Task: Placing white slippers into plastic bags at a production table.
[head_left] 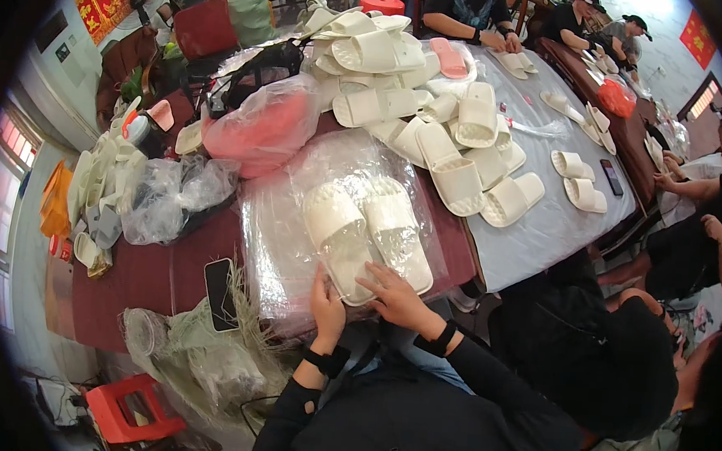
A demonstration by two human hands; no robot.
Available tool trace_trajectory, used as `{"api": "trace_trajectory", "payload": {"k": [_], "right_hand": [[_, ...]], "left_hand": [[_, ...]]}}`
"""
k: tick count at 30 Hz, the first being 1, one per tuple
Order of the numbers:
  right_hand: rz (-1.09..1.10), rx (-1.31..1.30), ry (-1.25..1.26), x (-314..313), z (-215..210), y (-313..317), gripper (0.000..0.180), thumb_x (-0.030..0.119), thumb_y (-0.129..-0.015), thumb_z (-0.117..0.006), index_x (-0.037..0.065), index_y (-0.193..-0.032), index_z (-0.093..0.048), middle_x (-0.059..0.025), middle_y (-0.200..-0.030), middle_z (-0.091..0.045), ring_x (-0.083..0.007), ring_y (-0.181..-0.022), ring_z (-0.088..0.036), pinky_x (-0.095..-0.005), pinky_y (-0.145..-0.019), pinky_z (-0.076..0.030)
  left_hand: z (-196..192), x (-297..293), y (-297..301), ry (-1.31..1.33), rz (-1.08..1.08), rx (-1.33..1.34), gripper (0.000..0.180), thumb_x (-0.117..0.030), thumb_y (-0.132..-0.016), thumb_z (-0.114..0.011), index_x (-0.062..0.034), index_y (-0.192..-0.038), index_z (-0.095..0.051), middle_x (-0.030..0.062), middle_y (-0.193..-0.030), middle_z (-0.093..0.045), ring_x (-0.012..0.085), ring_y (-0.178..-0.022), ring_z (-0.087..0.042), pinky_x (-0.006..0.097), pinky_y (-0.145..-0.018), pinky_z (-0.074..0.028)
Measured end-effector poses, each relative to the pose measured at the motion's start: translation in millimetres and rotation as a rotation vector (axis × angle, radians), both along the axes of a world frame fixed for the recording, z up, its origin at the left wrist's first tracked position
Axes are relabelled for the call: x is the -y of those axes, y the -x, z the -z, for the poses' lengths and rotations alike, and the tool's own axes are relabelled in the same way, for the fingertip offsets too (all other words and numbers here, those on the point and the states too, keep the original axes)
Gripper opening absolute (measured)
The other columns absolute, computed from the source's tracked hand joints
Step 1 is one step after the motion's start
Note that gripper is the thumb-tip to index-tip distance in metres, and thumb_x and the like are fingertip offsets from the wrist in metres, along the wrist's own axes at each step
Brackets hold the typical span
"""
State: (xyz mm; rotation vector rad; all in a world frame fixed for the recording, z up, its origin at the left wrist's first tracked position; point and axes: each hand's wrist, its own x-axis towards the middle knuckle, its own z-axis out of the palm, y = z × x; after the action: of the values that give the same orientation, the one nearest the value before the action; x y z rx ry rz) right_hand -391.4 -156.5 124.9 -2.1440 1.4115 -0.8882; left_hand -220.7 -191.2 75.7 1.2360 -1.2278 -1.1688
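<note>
A pair of cream slide slippers lies side by side in front of me, a left slipper [338,228] and a right slipper [405,249], toes pointing away. Under them is a stack of clear plastic bags [273,249]; whether any film also covers the slippers, I cannot tell. My left hand [328,310] rests along the outer side of the left slipper's heel, fingers stretched out. With its fingers spread, my right hand [400,298] touches the heel area between the two slippers. Both wrists wear black bands.
A heap of cream slippers [380,53] rises beyond, with pairs on the white-covered table [533,252] at right. At left are a pink bundle in clear plastic [264,124], crumpled bags [176,202] and a phone [221,295]. A red stool [135,408] stands lower left. Other people sit around.
</note>
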Motion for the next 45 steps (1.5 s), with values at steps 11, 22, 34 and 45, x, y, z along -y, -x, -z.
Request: {"api": "trace_trajectory", "payload": {"k": [11,22,34,45], "right_hand": [[0.225,-0.031,0.175,31,16,-32,0.042,0.006,-0.072,-0.064,0.009,-0.114,-0.058,-0.0169,-0.126,-0.050,-0.0358,-0.117,-0.047,-0.0430,-0.097,-0.038],[0.177,-0.076,0.011,-19,8,53,0.055,0.006,-0.066,-0.061,0.003,-0.120,-0.053,-0.0258,-0.138,-0.034,-0.0455,-0.128,-0.030,-0.0512,-0.107,-0.024],[0.229,0.022,0.039,3,15,13,0.047,-0.002,-0.077,-0.057,0.007,-0.123,-0.050,-0.0263,-0.135,-0.039,-0.0436,-0.121,-0.039,-0.0436,-0.101,-0.035],[0.492,-0.183,0.246,9,25,21,0.046,0.003,-0.079,-0.058,0.004,-0.124,-0.049,-0.0252,-0.130,-0.044,-0.0441,-0.117,-0.043,-0.0491,-0.099,-0.034]], "left_hand": [[6,-6,-5,0.160,0.001,0.153,0.048,0.003,-0.085,-0.050,0.0024,-0.132,-0.043,0.0152,-0.116,-0.054,0.0203,-0.097,-0.056,0.028,-0.084,-0.045],[-1,-12,3,0.072,-0.030,0.139,0.062,-0.001,-0.078,-0.066,-0.0001,-0.134,-0.040,0.0090,-0.109,-0.054,0.0087,-0.071,-0.049,0.022,-0.061,-0.043],[-13,-15,9,0.039,-0.062,0.118,0.051,-0.006,-0.078,-0.069,-0.0011,-0.125,-0.049,0.0044,-0.097,-0.054,0.0087,-0.068,-0.044,0.022,-0.059,-0.040],[-10,-8,10,0.096,-0.040,0.129,0.047,-0.005,-0.079,-0.068,-0.0009,-0.122,-0.050,0.0092,-0.105,-0.057,0.0140,-0.084,-0.055,0.025,-0.070,-0.046]]}}
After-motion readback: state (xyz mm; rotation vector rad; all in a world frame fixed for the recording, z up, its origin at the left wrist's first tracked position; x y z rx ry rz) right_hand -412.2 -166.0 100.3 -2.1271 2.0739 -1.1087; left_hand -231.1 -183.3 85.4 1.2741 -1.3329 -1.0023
